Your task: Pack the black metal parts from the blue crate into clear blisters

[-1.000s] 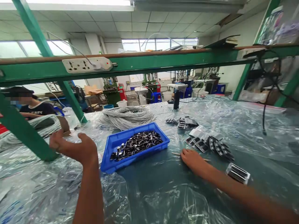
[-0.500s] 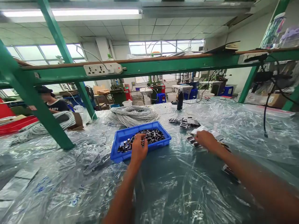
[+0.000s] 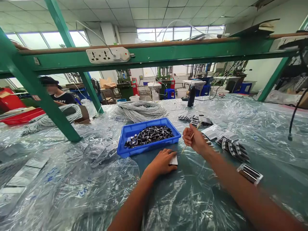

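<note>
White card [image 3: 174, 160] under my left hand [image 3: 163, 161], thin stick [image 3: 183, 149] in my right hand [image 3: 195, 138].

My right fingers curl closed around the stick, pale and straight, held aslant above the table; my left thumb and fingers spread over the flat card, though whether they pinch it I cannot tell. Just beyond, the smooth blue plastic tray [image 3: 131, 131] ends in a raised rim, leaving a narrow gap to my right hand; shiny black clips [image 3: 154, 134] heap inside. Ribbed black packs [image 3: 237, 150] crowd my right side, while wrinkled clear plastic sheet [image 3: 173, 202] leaves open room towards me. Behind the tray lies a round coil of grey cable [image 3: 141, 111].
</note>
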The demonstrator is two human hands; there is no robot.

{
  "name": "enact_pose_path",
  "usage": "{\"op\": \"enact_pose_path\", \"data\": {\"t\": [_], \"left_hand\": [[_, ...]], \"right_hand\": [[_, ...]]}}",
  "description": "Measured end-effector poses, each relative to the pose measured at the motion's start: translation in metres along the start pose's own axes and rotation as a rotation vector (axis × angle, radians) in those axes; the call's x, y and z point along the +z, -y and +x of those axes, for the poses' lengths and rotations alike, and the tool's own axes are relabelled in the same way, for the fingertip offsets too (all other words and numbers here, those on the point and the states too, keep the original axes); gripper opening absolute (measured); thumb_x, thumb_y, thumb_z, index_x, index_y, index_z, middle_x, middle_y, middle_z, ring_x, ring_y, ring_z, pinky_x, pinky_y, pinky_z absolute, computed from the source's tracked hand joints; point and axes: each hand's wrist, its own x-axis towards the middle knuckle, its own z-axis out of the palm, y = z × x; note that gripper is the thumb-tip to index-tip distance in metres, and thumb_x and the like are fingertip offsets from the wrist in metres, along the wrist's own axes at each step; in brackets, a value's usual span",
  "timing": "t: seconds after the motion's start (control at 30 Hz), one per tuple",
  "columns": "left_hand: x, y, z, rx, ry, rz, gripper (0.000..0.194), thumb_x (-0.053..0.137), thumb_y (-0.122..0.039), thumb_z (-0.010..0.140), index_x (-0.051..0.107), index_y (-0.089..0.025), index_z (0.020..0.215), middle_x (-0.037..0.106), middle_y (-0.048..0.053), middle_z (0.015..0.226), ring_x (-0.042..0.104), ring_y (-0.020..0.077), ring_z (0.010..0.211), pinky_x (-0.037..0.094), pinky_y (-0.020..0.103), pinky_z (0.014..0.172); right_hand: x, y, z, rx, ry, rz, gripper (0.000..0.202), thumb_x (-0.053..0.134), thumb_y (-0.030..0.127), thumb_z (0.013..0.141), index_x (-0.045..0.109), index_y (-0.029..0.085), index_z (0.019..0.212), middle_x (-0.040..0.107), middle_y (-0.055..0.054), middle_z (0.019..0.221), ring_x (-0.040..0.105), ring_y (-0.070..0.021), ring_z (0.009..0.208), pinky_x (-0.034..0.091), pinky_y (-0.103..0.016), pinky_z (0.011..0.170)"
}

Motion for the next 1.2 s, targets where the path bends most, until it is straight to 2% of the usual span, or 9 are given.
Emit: {"op": "enact_pose_path", "data": {"t": [0.1, 0.3, 0.5, 0.77, 0.87, 0.97, 1.03, 1.13, 1.2], "left_hand": [[0.002, 0.000, 0.000, -0.028, -0.017, -0.022, 0.068, 0.078, -0.042, 0.072, 0.056, -0.017, 0.131, 0.055, 0.014, 0.129, 0.050, 0.0310, 0.120, 0.040, 0.046, 0.108], [0.004, -0.003, 0.000, -0.073, -0.033, -0.133, 0.049, 0.077, -0.038, 0.074, 0.064, -0.016, 0.116, 0.053, 0.012, 0.119, 0.049, 0.0278, 0.117, 0.044, 0.039, 0.104], [0.016, -0.009, 0.006, -0.172, -0.122, -0.056, 0.054, 0.081, -0.049, 0.068, 0.069, -0.017, 0.110, 0.058, 0.010, 0.111, 0.051, 0.0312, 0.108, 0.043, 0.046, 0.097], [0.020, -0.004, 0.009, -0.209, -0.172, -0.236, 0.051, 0.088, -0.038, 0.059, 0.070, -0.016, 0.101, 0.064, 0.008, 0.103, 0.057, 0.0282, 0.102, 0.046, 0.038, 0.090], [0.023, -0.007, 0.008, -0.228, -0.199, -0.249, 0.049, 0.088, -0.037, 0.060, 0.069, -0.017, 0.100, 0.063, 0.007, 0.103, 0.057, 0.0278, 0.101, 0.046, 0.038, 0.089], [0.026, -0.011, 0.007, -0.248, -0.189, -0.243, 0.050, 0.087, -0.040, 0.062, 0.069, -0.018, 0.103, 0.061, 0.008, 0.107, 0.055, 0.0284, 0.106, 0.045, 0.040, 0.092], [0.026, -0.012, 0.006, -0.250, -0.164, -0.194, 0.054, 0.085, -0.047, 0.063, 0.068, -0.018, 0.106, 0.060, 0.010, 0.110, 0.054, 0.0300, 0.108, 0.044, 0.043, 0.095], [0.018, -0.009, 0.004, -0.253, -0.145, -0.083, 0.074, 0.086, -0.057, 0.057, 0.065, -0.015, 0.114, 0.056, 0.015, 0.116, 0.051, 0.0344, 0.111, 0.041, 0.049, 0.099], [0.010, -0.006, 0.002, -0.234, -0.112, -0.057, 0.077, 0.087, -0.055, 0.056, 0.064, -0.014, 0.117, 0.056, 0.014, 0.115, 0.052, 0.0337, 0.109, 0.043, 0.047, 0.096]], "right_hand": [[0.014, -0.017, 0.004, -0.003, 0.048, 0.114, 0.057, 0.054, 0.072, 0.079, 0.047, 0.021, 0.055, 0.020, 0.010, 0.042, 0.015, -0.0062, 0.036, 0.013, -0.022, 0.038], [0.031, -0.052, 0.000, -0.006, 0.002, 0.083, 0.056, 0.062, 0.070, 0.075, 0.047, 0.020, 0.055, 0.022, 0.010, 0.043, 0.016, -0.0050, 0.038, 0.013, -0.022, 0.039], [0.033, -0.058, -0.003, -0.040, -0.040, 0.029, 0.059, 0.056, 0.071, 0.078, 0.043, 0.020, 0.051, 0.029, 0.007, 0.044, 0.020, -0.0052, 0.037, 0.015, -0.023, 0.038], [0.041, -0.073, -0.009, -0.066, -0.092, -0.096, 0.058, 0.050, 0.064, 0.081, 0.038, 0.022, 0.043, 0.028, 0.005, 0.037, 0.025, -0.0076, 0.037, 0.019, -0.024, 0.039], [0.041, -0.071, -0.017, 0.025, -0.079, -0.029, 0.055, 0.052, 0.061, 0.079, 0.034, 0.023, 0.044, 0.024, 0.007, 0.038, 0.019, -0.0062, 0.034, 0.015, -0.024, 0.037], [0.034, -0.061, -0.025, 0.218, 0.089, -0.023, 0.048, 0.055, 0.053, 0.078, 0.035, 0.023, 0.047, 0.023, 0.009, 0.039, 0.016, -0.0054, 0.033, 0.011, -0.022, 0.035], [0.027, -0.052, -0.026, 0.275, 0.136, -0.020, 0.046, 0.055, 0.049, 0.078, 0.034, 0.023, 0.047, 0.022, 0.010, 0.040, 0.015, -0.0052, 0.033, 0.009, -0.022, 0.035], [0.019, -0.039, -0.023, 0.162, 0.026, 0.077, 0.046, 0.054, 0.048, 0.079, 0.032, 0.023, 0.048, 0.019, 0.010, 0.042, 0.012, -0.0052, 0.035, 0.010, -0.022, 0.036], [0.018, -0.036, -0.020, 0.050, -0.031, 0.144, 0.047, 0.053, 0.049, 0.081, 0.031, 0.022, 0.049, 0.019, 0.009, 0.043, 0.012, -0.0058, 0.037, 0.013, -0.023, 0.037]]}}
